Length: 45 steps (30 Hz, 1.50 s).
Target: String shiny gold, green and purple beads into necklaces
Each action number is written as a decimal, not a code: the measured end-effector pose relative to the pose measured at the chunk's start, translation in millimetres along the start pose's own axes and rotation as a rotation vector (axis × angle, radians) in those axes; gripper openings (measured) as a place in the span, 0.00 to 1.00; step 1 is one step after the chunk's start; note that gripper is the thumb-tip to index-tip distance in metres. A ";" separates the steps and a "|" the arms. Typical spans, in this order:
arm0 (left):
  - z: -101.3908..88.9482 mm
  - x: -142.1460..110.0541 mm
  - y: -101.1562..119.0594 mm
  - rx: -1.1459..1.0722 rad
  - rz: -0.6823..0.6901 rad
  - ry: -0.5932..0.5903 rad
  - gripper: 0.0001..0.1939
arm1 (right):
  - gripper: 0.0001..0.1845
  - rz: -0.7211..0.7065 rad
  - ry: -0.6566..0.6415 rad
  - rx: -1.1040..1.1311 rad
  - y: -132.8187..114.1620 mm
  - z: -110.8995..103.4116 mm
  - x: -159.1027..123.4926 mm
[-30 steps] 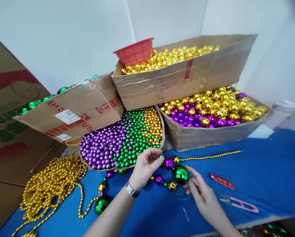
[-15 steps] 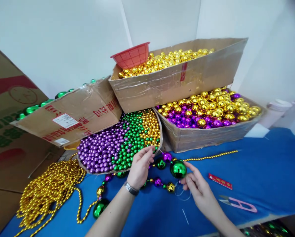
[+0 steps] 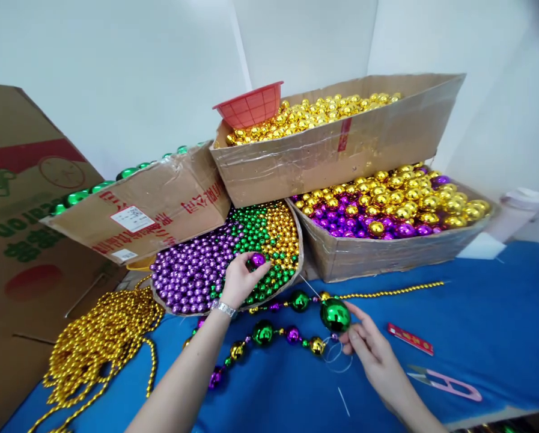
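My left hand (image 3: 241, 278) is closed, thumb and fingers around a shiny purple ball (image 3: 258, 260), just above the round container of small beads (image 3: 192, 264). My right hand (image 3: 367, 337) grips a large green ball (image 3: 334, 314) above the blue cloth. Pale thread (image 3: 310, 285) runs from near the green ball up toward the left; its far end is hard to make out. Below lies a strung bead garland (image 3: 263, 332) of green, purple and gold balls, partly behind my left forearm. Loops of clear thread (image 3: 336, 355) hang under the green ball.
Cardboard boxes of gold balls (image 3: 341, 156), mixed gold and purple balls (image 3: 386, 255) and green balls (image 3: 161, 210) stand behind. A gold bead chain heap (image 3: 102, 346) lies left. Pink thread snips (image 3: 449, 383) and a red packet (image 3: 410, 338) lie right. A red basket (image 3: 251, 107) tops one box.
My left hand has moved left and over the small beads, with a purple ball now in it. The purple ball beside the green one is gone from there. My right hand keeps its hold.
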<state>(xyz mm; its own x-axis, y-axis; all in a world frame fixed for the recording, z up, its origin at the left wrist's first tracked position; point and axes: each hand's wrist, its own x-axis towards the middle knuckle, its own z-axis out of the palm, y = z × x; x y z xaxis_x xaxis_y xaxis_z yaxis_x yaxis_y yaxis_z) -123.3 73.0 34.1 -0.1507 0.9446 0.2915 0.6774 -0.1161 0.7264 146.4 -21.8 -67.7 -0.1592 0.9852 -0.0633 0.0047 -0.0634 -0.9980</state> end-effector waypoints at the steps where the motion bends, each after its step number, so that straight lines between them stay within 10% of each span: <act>1: -2.0 3.2 -3.6 0.145 0.064 -0.006 0.21 | 0.32 0.013 0.006 0.006 -0.3 -0.8 -1.0; 5: -4.4 6.8 -5.9 0.351 0.192 0.012 0.27 | 0.31 0.007 -0.006 -0.009 -2.8 0.1 -3.2; 13: -11.6 3.2 -8.8 -0.013 0.019 0.073 0.22 | 0.30 -0.020 0.000 -0.053 5.1 -3.0 -4.6; 28: 57.1 85.6 29.6 0.332 0.235 -0.101 0.08 | 0.30 -0.041 0.083 -0.040 3.0 -3.3 -4.2; 36: 26.8 16.2 39.9 -0.242 0.085 -0.329 0.24 | 0.28 -0.075 0.064 -0.064 -2.8 -5.7 1.9; 45: 26.2 -21.1 41.4 -1.031 -0.313 -0.498 0.13 | 0.26 -0.112 0.010 -0.141 -3.7 -1.3 -2.4</act>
<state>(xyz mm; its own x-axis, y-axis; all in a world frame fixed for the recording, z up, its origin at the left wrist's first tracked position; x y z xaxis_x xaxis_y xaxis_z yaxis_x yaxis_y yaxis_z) -73.2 56.2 41.7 0.2444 0.9649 -0.0962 -0.2731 0.1636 0.9480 148.1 -23.8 -63.9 -0.1570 0.9864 0.0487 0.1260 0.0689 -0.9896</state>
